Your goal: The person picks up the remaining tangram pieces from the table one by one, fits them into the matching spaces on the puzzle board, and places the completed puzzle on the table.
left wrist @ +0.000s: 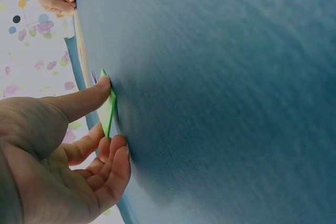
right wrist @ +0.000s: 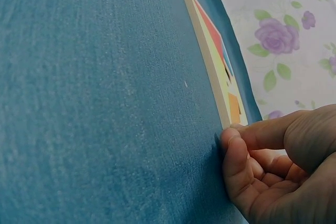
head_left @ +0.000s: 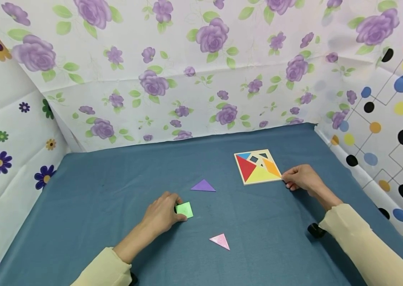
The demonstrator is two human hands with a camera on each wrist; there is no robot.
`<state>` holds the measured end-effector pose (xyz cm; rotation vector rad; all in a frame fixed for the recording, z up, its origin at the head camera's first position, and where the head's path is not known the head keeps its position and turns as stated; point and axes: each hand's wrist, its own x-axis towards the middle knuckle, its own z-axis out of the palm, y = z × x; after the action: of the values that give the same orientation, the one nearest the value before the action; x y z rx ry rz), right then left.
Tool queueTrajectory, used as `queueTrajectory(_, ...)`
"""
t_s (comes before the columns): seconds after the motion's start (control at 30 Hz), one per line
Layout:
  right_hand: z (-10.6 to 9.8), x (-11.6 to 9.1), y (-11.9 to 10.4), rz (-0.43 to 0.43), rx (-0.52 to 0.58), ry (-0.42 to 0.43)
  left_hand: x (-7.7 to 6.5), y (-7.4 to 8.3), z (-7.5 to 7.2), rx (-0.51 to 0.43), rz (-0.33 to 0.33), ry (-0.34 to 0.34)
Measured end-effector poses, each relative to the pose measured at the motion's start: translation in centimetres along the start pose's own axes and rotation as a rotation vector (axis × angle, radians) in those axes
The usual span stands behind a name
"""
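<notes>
My left hand pinches a small green square tangram piece between thumb and fingers, close over the cloth. In the left wrist view the green square stands tilted between thumb and fingertips. At the back right lies a wooden tangram board with red, yellow, orange and blue pieces set in it and dark gaps in its upper part. My right hand pinches the board's near right corner with thumb and forefinger. A purple triangle lies beyond the green square, and a pink triangle lies nearer me.
Blue cloth covers the table. A flowered sheet hangs along the back edge. Patterned sheets also stand at the left and right sides. Each wrist wears a dark band with a camera.
</notes>
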<state>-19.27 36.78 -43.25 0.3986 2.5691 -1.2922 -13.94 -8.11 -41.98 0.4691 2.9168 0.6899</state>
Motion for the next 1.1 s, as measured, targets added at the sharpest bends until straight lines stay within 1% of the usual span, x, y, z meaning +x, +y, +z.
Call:
queueTrajectory(0.33,-0.12,-0.13,-0.11,0.004,0.004,-0.002,0.11,-0.13,-0.02,-0.073,0.051,0.010)
queueTrajectory(0.67,-0.23,-0.16,-0.07,-0.006,0.009,-0.005,0.21,-0.37,-0.09,-0.181,0.096,0.010)
queueTrajectory(0.87,-0.17,-0.12,-0.03,-0.006,0.012,0.002,0.11,-0.18,-0.36,-0.201,0.136,0.030)
queueTrajectory(1.1,-0.09,-0.12,-0.07,-0.002,0.011,0.004,0.53,0.31,-0.30,-0.233,0.144,0.042)
